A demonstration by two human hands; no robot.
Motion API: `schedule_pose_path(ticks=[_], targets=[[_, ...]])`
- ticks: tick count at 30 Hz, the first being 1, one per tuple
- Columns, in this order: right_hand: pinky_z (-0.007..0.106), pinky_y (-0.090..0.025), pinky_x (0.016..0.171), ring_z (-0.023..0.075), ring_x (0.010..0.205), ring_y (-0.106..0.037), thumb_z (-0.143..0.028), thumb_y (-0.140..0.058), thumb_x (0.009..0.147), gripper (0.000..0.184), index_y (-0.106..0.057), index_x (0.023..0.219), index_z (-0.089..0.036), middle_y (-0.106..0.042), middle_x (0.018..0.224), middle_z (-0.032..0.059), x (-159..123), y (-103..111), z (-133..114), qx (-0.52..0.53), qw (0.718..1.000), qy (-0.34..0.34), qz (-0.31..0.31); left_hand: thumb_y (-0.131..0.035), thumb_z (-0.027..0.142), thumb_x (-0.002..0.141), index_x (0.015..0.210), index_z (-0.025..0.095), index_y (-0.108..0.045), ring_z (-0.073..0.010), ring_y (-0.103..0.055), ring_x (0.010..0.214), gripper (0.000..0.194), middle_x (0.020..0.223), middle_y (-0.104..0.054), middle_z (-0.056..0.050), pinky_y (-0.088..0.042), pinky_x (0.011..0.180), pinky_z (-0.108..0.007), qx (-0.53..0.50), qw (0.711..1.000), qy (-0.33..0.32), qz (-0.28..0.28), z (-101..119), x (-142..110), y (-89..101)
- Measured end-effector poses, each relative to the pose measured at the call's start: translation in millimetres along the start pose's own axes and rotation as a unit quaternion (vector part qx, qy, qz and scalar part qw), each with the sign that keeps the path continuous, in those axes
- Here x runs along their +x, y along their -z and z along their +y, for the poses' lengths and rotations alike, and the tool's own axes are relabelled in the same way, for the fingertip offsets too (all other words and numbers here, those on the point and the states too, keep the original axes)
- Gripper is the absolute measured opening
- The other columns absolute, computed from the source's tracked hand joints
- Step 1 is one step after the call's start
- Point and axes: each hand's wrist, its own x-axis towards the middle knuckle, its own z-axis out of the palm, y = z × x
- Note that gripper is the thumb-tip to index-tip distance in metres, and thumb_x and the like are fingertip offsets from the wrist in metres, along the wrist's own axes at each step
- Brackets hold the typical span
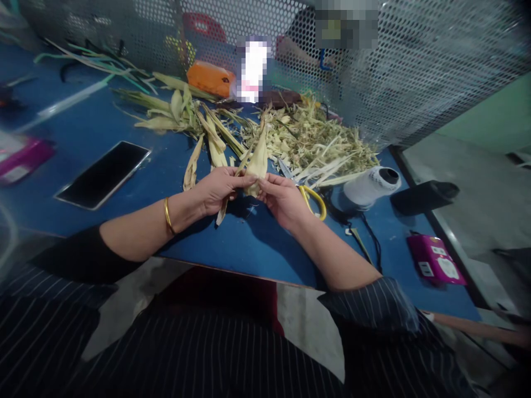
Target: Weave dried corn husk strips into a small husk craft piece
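Note:
Between both hands, over the front middle of the blue table, a pale dried corn husk [258, 157] stands with its narrow tip pointing away from me. My left hand [222, 188] pinches its lower left edge, and a thin curled strip hangs down by those fingers. On the other side, the thumb and fingers of my right hand [282, 198] close on its lower right edge. Scissors with yellow handles [314, 202] lie just beyond the right hand, blades toward the husk scraps [319, 138]. More long husks [213, 145] rest past my left hand.
A phone [103, 174] lies at left on the blue table [199, 243]. To the right are a white thread cone [369, 188], a black cylinder [423, 198] and a magenta box [435, 260]. A perforated metal screen [415, 72] borders the back, near an orange packet [211, 79]. Behind it sits a person.

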Motion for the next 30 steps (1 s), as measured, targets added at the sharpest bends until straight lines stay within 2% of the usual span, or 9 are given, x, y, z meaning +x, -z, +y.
schedule_pose_path(ticks=[9, 15, 18, 21, 24, 30], targets=[[0.026, -0.049, 0.071, 0.0109, 0.067, -0.057, -0.033, -0.08, 0.066, 0.018, -0.067, 0.071, -0.021, -0.067, 0.071, -0.001, -2, -2, -2, 0.001, 1.0, 0.006, -0.031, -0.085, 0.017, 0.063, 0.063, 0.008, -0.065, -0.0026, -0.042, 0.045, 0.022, 0.059, -0.056, -0.001, -0.023, 0.036, -0.014, -0.043, 0.998, 0.028, -0.033, -1, 5, 3.4], [0.027, -0.051, 0.072, 0.0114, 0.068, -0.057, -0.041, -0.075, 0.072, 0.021, -0.067, 0.08, -0.022, -0.069, 0.077, -0.0011, 3, 0, -2, 0.002, 1.0, 0.02, -0.024, -0.085, 0.023, 0.065, 0.066, 0.011, -0.067, -0.0023, -0.039, 0.043, 0.022, 0.057, -0.056, 0.001, -0.023, 0.036, -0.014, -0.006, 0.999, -0.006, -0.037, -1, 1, 1.8], [0.026, -0.05, 0.071, 0.0101, 0.065, -0.056, -0.034, -0.074, 0.072, 0.017, -0.066, 0.079, -0.021, -0.066, 0.073, -0.0019, 5, 2, -4, 0.021, 0.999, 0.023, -0.011, -0.082, 0.024, 0.069, 0.067, 0.01, -0.066, -0.0026, -0.041, 0.044, 0.021, 0.059, -0.057, 0.0, -0.024, 0.035, -0.015, -0.021, 0.999, -0.013, -0.039, -2, 3, 1.7], [0.026, -0.05, 0.074, 0.0103, 0.068, -0.058, -0.028, -0.071, 0.072, 0.012, -0.061, 0.072, -0.02, -0.062, 0.071, -0.0021, 5, 4, -12, 0.062, 0.998, 0.032, -0.002, -0.073, 0.02, 0.079, 0.069, 0.009, -0.065, -0.0035, -0.044, 0.045, 0.017, 0.059, -0.056, 0.0, -0.024, 0.034, -0.015, -0.077, 0.997, 0.004, -0.012, 0, 7, 3.3], [0.027, -0.051, 0.078, 0.0105, 0.071, -0.059, -0.028, -0.066, 0.074, 0.019, -0.052, 0.064, -0.021, -0.059, 0.07, -0.0021, 3, 9, -26, 0.093, 0.994, 0.044, 0.033, -0.063, 0.014, 0.086, 0.067, 0.01, -0.061, -0.0044, -0.047, 0.045, 0.019, 0.056, -0.055, 0.0, -0.025, 0.032, -0.014, -0.122, 0.992, 0.022, 0.016, 5, 10, 5.6], [0.028, -0.055, 0.078, 0.0108, 0.073, -0.062, -0.022, -0.067, 0.073, 0.023, -0.046, 0.063, -0.021, -0.062, 0.073, -0.0026, 8, 39, -50, 0.141, 0.981, 0.114, 0.074, -0.063, 0.013, 0.085, 0.072, 0.012, -0.059, -0.0056, -0.052, 0.047, 0.014, 0.056, -0.053, 0.001, -0.026, 0.031, -0.013, -0.192, 0.981, 0.019, 0.006, 12, 8, 8.6]])
